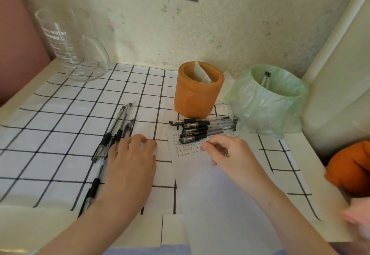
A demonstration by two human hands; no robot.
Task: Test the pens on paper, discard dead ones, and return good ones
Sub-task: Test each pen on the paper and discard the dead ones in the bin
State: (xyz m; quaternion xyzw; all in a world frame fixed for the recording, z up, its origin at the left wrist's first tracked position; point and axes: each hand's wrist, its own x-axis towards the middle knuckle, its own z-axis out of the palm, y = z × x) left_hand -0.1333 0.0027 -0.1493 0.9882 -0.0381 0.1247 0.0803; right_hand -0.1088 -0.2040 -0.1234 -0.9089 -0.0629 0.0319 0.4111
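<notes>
Left hand [132, 160] palm down, fingers loosely bent, forearm stretched forward. Right hand [226, 152] curled, thumb against forefinger, possibly pinching something; too blurred to confirm.

You have bare checked cloth [70, 114] across the frame's left middle; right of centre the orange holder [198, 94] and green-lined bin [266, 106] stand close together, pens [202, 128] stacked before them

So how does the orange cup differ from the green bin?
The orange cup is bare; the green bin is lined with a plastic bag. The cup holds a white card, the bin two pens. Both stand upright, round and open-topped.
</notes>
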